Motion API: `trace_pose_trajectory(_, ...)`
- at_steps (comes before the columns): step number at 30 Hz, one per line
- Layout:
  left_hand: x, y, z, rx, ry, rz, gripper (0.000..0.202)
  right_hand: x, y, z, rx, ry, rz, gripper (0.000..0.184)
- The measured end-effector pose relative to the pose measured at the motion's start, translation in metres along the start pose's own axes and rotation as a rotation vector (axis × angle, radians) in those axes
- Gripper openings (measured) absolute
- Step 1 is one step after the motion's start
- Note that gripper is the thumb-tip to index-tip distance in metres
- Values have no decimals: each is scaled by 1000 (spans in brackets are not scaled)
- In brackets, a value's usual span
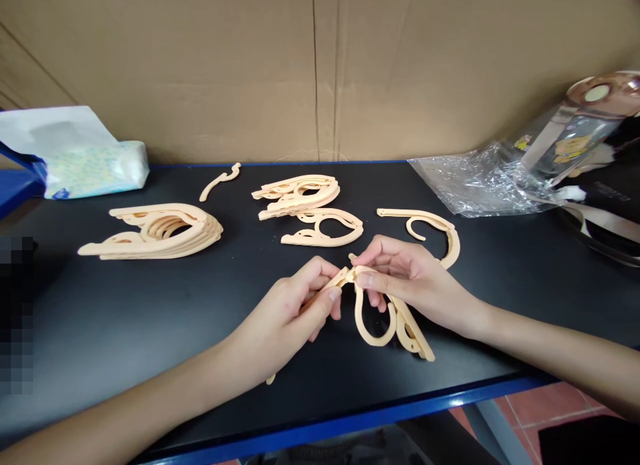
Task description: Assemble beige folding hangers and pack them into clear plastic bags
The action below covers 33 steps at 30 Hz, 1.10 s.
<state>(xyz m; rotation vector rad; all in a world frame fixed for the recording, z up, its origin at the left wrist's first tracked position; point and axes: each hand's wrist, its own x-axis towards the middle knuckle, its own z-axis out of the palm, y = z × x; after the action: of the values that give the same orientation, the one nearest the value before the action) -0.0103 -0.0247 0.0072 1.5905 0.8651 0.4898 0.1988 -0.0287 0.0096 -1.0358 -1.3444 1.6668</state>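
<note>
My left hand (310, 298) pinches a cream hanger (409, 317) by one arm, and my right hand (405, 271) grips it near the joint (351, 275). It's over the table (150, 318), nearer me than the stacked hangers (165, 249).

On the black table (125, 318), a hanger stack (160, 251) is sitting left, another pile (320, 199) mid-table, a small hook (217, 181) behind, one hanger (453, 243) right, and a wrapped pack (97, 171) and crinkled plastic (455, 185) are flanking them!
</note>
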Motion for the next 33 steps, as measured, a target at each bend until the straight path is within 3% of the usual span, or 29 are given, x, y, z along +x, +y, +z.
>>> trace_pose_trajectory(13,-1,-3,4,-191,-68,-2,16,-3,-5,1,-90,-2,-27,23)
trace_pose_trajectory(27,-2,-17,6,-3,-81,31,20,-5,1,6,-189,59,61,17)
trace_pose_trajectory(33,-1,-8,5,28,-37,31,14,-3,5,0,-173,28,-15,16)
